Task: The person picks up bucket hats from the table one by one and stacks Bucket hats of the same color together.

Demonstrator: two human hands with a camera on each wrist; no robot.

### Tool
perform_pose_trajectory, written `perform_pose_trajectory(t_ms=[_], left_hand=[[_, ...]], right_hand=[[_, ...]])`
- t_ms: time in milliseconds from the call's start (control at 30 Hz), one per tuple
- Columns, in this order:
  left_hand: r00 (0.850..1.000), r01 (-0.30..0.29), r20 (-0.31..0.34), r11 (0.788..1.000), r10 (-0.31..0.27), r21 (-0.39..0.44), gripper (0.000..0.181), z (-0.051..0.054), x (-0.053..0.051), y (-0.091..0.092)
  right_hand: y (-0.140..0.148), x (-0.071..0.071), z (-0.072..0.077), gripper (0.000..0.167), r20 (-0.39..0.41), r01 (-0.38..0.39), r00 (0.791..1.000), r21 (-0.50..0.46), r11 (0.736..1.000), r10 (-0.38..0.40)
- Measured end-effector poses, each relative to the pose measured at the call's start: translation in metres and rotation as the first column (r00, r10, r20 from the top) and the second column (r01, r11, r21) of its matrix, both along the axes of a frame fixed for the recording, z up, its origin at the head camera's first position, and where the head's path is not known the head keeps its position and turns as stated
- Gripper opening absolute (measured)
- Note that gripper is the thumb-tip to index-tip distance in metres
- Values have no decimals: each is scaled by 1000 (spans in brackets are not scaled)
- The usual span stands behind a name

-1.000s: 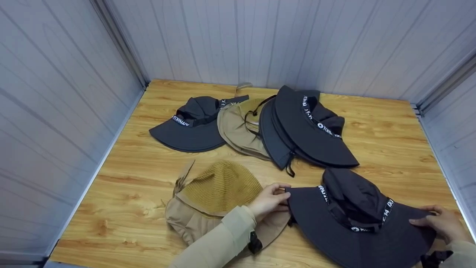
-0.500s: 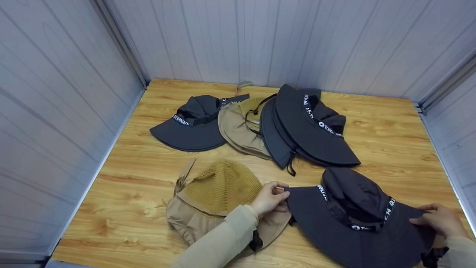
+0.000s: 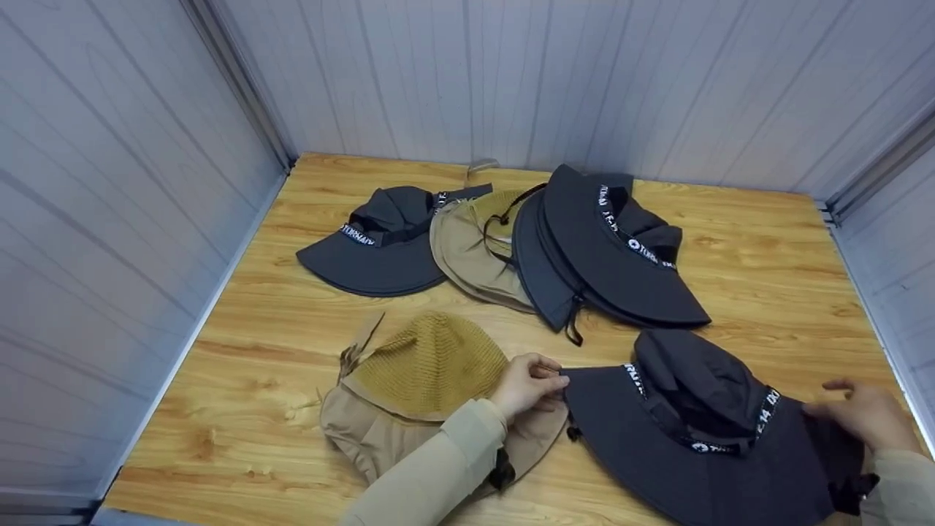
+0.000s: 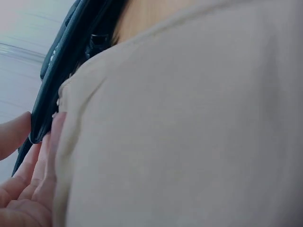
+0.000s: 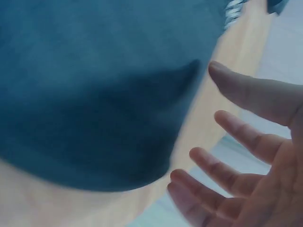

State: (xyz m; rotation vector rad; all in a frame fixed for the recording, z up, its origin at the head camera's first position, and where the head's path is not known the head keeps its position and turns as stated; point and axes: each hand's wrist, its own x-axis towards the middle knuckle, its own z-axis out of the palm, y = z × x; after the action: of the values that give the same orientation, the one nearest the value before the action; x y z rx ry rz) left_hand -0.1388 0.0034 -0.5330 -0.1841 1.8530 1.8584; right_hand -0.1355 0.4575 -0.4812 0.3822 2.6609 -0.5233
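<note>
Pale panelled walls [image 3: 497,80] are set around a wood-grain surface [image 3: 248,365]. Across its rear, an overlapping row is formed by a left-hand dark hat [image 3: 387,267], a middle tan hat [image 3: 475,252] and, at the right, stacked dark hats [image 3: 606,263]. At the front right, a wide-brimmed black hat [image 3: 730,475] is laid with its crown toward the rear. Just to its left, a mustard-crowned hat [image 3: 434,372] is partly covered by a pale sleeve [image 3: 431,460]. The left edge of the black hat's brim is pinched between the thumb and fingers of the left hand [image 3: 527,383]. The right hand [image 3: 873,416] is held just beside the brim's right edge, its grip spread. The black hat's crown is ringed by a lettered band [image 3: 766,410]. A thin cord [image 3: 575,332] is hung from the stacked hats.
</note>
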Motion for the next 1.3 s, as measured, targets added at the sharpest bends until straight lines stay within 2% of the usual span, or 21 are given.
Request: perform_pose_trajectory(t_ms=[67,133,200,267,333,400,433,467,533,600,667,700,767,833,900,967,1033,1100,1200,1267,1300], left_hand=[[1000,-9,22,1000,8,17,29,-2,-1,-1],[999,-16,44,999,15,35,30,-3,-2,-1],[998,-19,61,998,16,54,30,-4,-4,-2],[998,-18,65,998,14,65,30,-4,-4,-3],[997,-18,72,997,13,78,30,-5,-5,-4],[997,-19,77,996,13,88,29,-6,-5,-4],[997,-18,80,996,11,92,29,-6,-5,-4],[997,-17,82,995,9,95,29,-6,-5,-4],[996,-19,84,995,10,99,29,-7,-5,-4],[996,-18,89,995,9,102,29,-7,-4,-3],[995,-20,96,995,10,100,28,-8,-5,-3],[995,-18,98,995,8,98,28,-8,-5,-3],[995,-9,103,995,-1,96,28,-8,-5,-3],[994,-7,106,996,-4,94,28,-9,-5,-3],[994,-6,109,995,-5,99,28,-9,-5,-3],[994,-9,108,994,-3,105,27,-9,-5,-3],[994,-11,109,994,-1,109,27,-9,-5,-4],[994,-12,108,994,0,113,27,-9,-5,-4],[994,-16,109,993,4,113,26,-8,-5,-4],[994,-18,108,994,6,111,26,-7,-5,-5],[994,-19,105,994,7,109,26,-7,-5,-5]], right_hand=[[-6,-6,7,71,-34,-46,998,-39,998,45],[-15,-14,12,69,-65,-81,995,-128,988,74],[-26,-22,16,68,-71,-82,995,-248,965,66],[-37,-31,16,70,-72,-65,997,-359,931,42],[-49,-40,15,73,-50,-27,999,-465,885,5],[-61,-48,13,77,-17,17,999,-564,826,-33],[-66,-51,10,78,-2,40,999,-623,781,-52],[-71,-54,8,76,26,76,996,-696,714,-80],[-77,-60,2,62,100,158,986,-821,549,-135],[-83,-64,-3,60,181,242,967,-880,408,-182],[-88,-67,-5,60,263,324,939,-894,310,-223],[-90,-68,-6,54,299,359,924,-892,273,-238],[-95,-70,-7,43,361,416,898,-883,217,-253],[-99,-73,-7,22,420,461,869,-879,124,-260],[-101,-75,-7,25,473,498,841,-866,34,-263],[-104,-77,-6,26,516,528,812,-848,-32,-274],[-106,-79,-5,16,563,559,772,-822,-107,-295],[-108,-80,-4,4,616,586,719,-786,-195,-321],[-112,-81,-2,20,681,600,640,-732,-322,-356],[-116,-82,-1,33,700,594,606,-714,-371,-378],[-118,-83,0,42,700,589,600,-714,-378,-389]])
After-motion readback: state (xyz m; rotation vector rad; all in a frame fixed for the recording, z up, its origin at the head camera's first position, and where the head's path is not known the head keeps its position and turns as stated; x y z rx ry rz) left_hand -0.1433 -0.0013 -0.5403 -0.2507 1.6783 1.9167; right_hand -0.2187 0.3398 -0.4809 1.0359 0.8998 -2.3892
